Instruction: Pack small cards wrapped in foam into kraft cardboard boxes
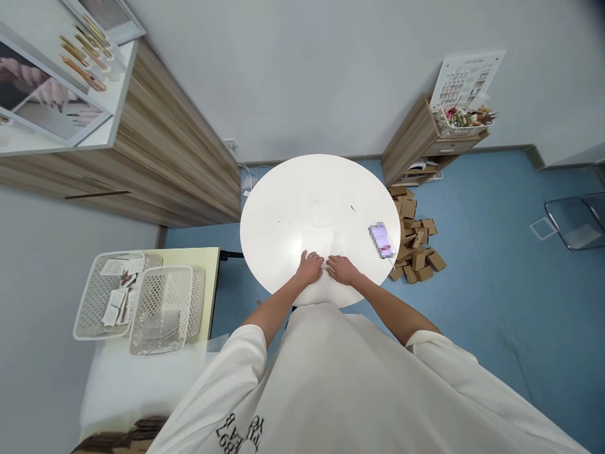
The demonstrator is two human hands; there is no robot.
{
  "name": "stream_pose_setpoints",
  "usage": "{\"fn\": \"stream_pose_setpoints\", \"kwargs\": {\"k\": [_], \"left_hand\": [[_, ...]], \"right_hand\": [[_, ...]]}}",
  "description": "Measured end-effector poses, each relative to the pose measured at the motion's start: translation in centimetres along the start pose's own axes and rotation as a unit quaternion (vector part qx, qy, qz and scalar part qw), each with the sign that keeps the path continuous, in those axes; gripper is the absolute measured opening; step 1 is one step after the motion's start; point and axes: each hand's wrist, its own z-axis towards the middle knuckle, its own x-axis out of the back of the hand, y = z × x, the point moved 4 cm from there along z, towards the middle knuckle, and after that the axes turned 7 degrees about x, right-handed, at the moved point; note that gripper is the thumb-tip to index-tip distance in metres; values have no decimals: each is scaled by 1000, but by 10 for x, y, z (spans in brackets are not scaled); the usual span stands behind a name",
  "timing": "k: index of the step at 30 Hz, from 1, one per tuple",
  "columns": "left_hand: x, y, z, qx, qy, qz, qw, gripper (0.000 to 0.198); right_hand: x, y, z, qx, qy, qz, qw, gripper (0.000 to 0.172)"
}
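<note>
Side by side over the near part of a round white table [302, 189], my left hand [309, 267] and my right hand [342, 270] almost meet. Their fingers are curled in, with the fingertips facing each other. A small whitish bit shows between the fingertips, too pale against the tabletop to name. Just beyond my right hand is a faint, see-through shape [336, 242]; whether it is an object or a reflection, I cannot tell. A phone [381, 240] with a blurred purple screen lies on the table to the right of my hands.
Small brown cardboard boxes [418, 252] are heaped on the floor right of the table. Two white plastic baskets [163, 271] stand on a side table at left. A wooden cabinet [174, 126] rises at the back left, a smaller one [411, 139] at the back right.
</note>
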Motion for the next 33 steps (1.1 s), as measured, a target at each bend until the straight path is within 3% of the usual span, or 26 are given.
{"fn": "stream_pose_setpoints", "kwargs": {"k": [4,9,13,16,19,22,26,29,33], "left_hand": [[5,2,12,40,29,-7,999,29],[5,5,20,74,76,-6,994,50],[-6,0,22,73,51,17,996,72],[-17,-6,24,74,30,26,996,75],[-24,-10,24,85,11,18,996,73],[-26,-10,26,91,-5,10,996,76],[-20,-6,25,89,-11,8,996,79],[-13,-3,13,78,25,7,997,73],[-14,0,-12,30,44,12,999,63]], "right_hand": [[5,9,12,-6,17,-23,1000,28],[9,27,34,-38,15,-23,999,32],[8,34,47,-53,14,-29,998,34],[6,33,44,-106,52,-24,993,37],[-1,32,28,-246,105,6,963,50],[-16,28,12,-368,103,61,922,55],[-28,24,7,-402,138,90,901,50],[-30,27,11,-420,182,108,882,45],[-33,32,16,-468,161,132,859,45]]}}
